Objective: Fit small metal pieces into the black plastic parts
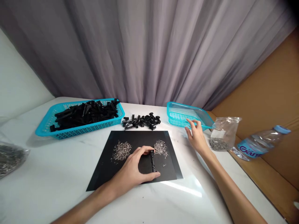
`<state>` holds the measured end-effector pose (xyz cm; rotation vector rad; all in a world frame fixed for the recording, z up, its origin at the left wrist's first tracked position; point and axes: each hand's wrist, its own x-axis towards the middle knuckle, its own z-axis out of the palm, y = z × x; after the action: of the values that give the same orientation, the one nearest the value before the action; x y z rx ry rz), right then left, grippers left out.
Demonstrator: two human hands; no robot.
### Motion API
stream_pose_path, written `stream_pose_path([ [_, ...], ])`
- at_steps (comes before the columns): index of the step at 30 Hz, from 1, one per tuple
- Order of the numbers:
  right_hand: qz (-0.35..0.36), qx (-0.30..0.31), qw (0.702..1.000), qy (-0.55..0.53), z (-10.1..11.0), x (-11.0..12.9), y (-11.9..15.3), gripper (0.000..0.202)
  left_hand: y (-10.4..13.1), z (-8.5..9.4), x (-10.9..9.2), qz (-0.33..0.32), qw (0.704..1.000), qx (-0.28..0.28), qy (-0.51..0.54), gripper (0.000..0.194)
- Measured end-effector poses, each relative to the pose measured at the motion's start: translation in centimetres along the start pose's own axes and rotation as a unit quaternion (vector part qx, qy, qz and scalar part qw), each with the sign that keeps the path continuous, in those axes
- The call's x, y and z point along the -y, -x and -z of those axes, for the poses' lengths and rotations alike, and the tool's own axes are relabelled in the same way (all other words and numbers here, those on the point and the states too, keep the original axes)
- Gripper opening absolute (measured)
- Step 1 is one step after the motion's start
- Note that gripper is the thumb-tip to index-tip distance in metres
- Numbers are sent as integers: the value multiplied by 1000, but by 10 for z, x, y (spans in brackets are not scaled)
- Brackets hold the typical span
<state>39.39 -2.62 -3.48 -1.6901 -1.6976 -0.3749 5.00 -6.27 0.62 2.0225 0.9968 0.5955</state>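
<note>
My left hand [136,166] is over the black mat, its thumb and fingers closed on the two ends of a narrow black plastic part [152,161]. The part stands lengthwise between the fingertips. Off to the right, my right hand [196,135] hovers at the near rim of the turquoise basket [187,107], thumb and fingers apart, with nothing I can make out in them. Two piles of tiny metal pieces lie on the black mat [105,168]: the left pile [122,150] beside my left hand, and the right pile [160,147] just beyond the held part.
A blue basket [81,132] full of black plastic parts stands at the back left. Several similar parts [142,121] lie loose behind the mat. Bags of metal pieces rest at the right [220,143] and left [11,158]. A water bottle [259,144] leans at the far right.
</note>
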Motion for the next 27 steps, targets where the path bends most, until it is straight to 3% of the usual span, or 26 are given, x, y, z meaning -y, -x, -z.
stream_pose_path([
  [9,-29,3,995,-101,1,18,0,37,1,4,-6,-13,999,-29,-12,58],
  [16,-27,0,996,-85,11,37,1,38,-19,26,-11,-8,996,-78,-49,59],
  [20,-40,-1,997,-73,14,42,1,37,-54,35,-19,-56,988,-89,-110,64],
  [24,-39,-1,998,-50,18,47,2,37,-112,30,-35,-117,979,-138,-97,71],
  [27,-29,9,999,-40,22,53,4,37,-152,23,-44,-134,980,-87,-116,72],
])
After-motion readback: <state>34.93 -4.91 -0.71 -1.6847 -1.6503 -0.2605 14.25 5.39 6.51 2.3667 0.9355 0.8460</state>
